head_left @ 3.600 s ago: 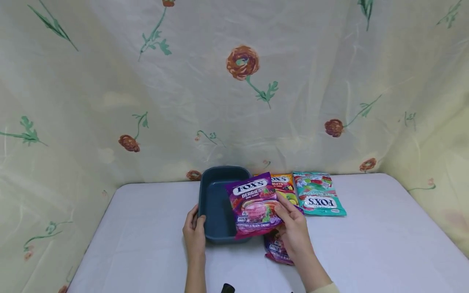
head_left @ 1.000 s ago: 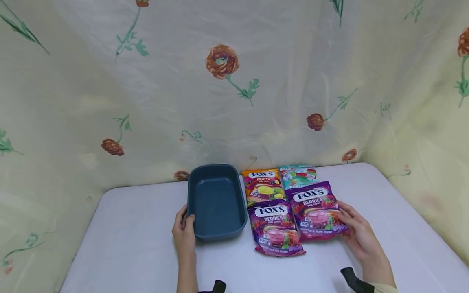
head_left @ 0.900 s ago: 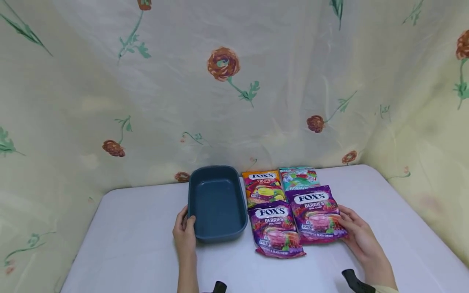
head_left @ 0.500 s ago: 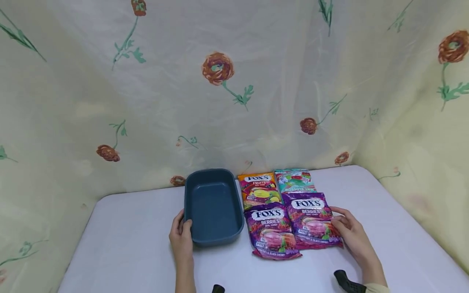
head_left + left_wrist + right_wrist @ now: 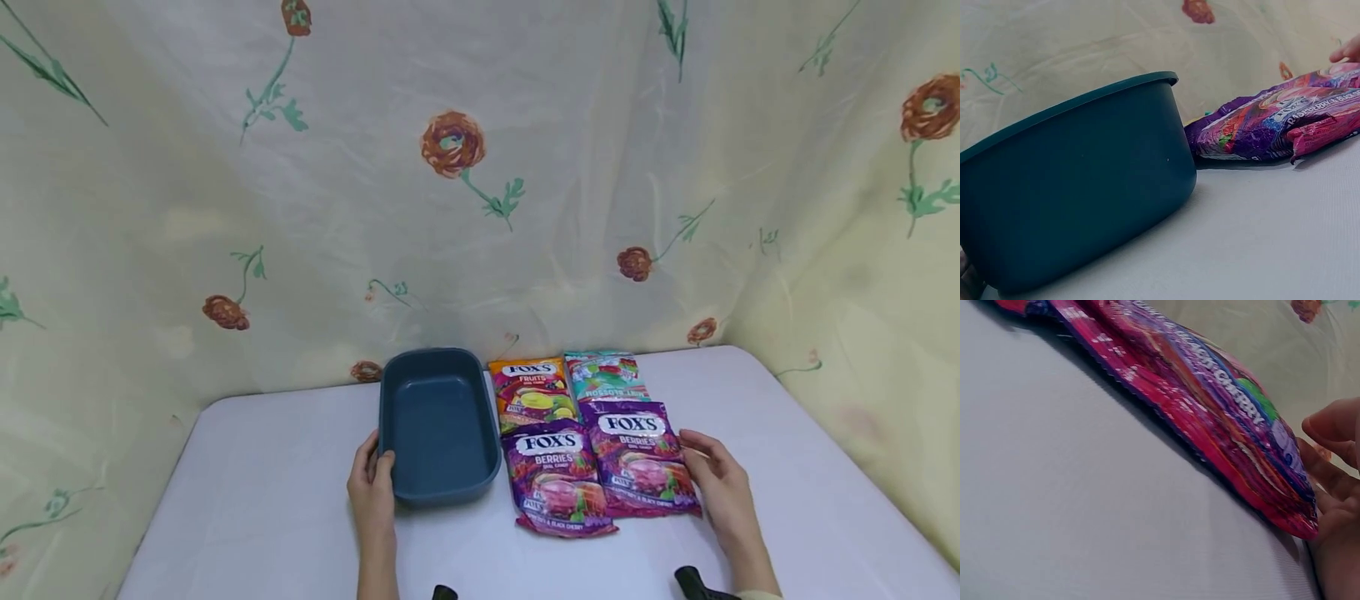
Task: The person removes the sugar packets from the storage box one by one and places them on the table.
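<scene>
My left hand (image 5: pixel 371 483) grips the left wall of a dark blue rectangular plastic tub (image 5: pixel 441 425), thumb over the rim and fingers outside. At the right side of a purple Fox's Berries candy bag (image 5: pixel 641 458) is my right hand (image 5: pixel 720 483). In the right wrist view its thumb stands off that bag (image 5: pixel 1210 412), and the fingers lie along the bag's side edge without pinching it. A second purple Berries bag (image 5: pixel 558 479) lies directly left of the first one. The tub's inside shows bare.
Behind the purple bags lie an orange Fox's Fruits bag (image 5: pixel 531 392) and a teal Fox's bag (image 5: pixel 606 375), partly covered. A floral sheet (image 5: pixel 570 275) rises at the table's back edge. The white tabletop (image 5: pixel 277 483) extends left and right of the items.
Earlier my right hand held one Berries bag over the tub. That bag came right and down onto the table beside the other. In the last half second, the right fingers loosened from it.
</scene>
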Demonstrator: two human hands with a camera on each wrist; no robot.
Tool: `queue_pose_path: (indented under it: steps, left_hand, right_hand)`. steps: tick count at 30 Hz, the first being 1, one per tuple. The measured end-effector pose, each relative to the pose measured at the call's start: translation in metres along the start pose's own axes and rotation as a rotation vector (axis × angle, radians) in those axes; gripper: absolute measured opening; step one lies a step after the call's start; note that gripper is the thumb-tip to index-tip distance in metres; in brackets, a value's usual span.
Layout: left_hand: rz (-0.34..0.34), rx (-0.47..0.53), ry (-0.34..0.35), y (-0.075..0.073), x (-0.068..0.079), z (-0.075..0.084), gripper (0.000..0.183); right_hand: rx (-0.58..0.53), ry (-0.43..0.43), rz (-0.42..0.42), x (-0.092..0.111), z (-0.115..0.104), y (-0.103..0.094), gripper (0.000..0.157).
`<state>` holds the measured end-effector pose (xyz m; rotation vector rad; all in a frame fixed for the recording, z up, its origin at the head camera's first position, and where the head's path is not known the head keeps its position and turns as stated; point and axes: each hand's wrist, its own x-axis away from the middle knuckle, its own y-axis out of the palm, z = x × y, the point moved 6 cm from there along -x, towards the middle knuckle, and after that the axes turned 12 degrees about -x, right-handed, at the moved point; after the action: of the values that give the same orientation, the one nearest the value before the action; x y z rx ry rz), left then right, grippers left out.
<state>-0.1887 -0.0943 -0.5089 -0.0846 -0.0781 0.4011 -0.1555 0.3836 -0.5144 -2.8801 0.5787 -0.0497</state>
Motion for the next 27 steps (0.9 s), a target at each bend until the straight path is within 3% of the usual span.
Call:
queue_pose_path:
  steps: [4, 12, 17, 19, 23, 27]
  left_hand:
    - [-0.006, 0.001, 0.008, 0.001, -0.001, 0.002, 0.043]
    - [0.005, -0.009, 0.056, -0.001, -0.004, 0.007, 0.046]
    - [-0.025, -0.067, 0.028, -0.006, 0.005, 0.002, 0.049]
    - [-0.047, -0.113, 0.019, -0.010, 0.010, -0.001, 0.050]
    - [-0.138, -0.229, 0.040, -0.017, 0.018, 0.000, 0.062]
    - [-0.229, -0.538, 0.133, -0.027, 0.028, 0.006, 0.075]
  right_hand:
    - [0.037, 0.013, 0.022, -0.002, 0.000, 0.004, 0.048]
    - [0.103, -0.079, -0.014, -0.007, -0.011, 0.010, 0.048]
    - [0.120, -0.062, -0.007, -0.003, -0.014, 0.015, 0.051]
    - [0.135, -0.096, 0.013, 0.002, -0.018, 0.018, 0.048]
    - [0.221, -0.278, 0.027, 0.018, -0.040, 0.027, 0.040]
    - [0.334, -0.425, -0.103, 0.039, -0.065, 0.055, 0.041]
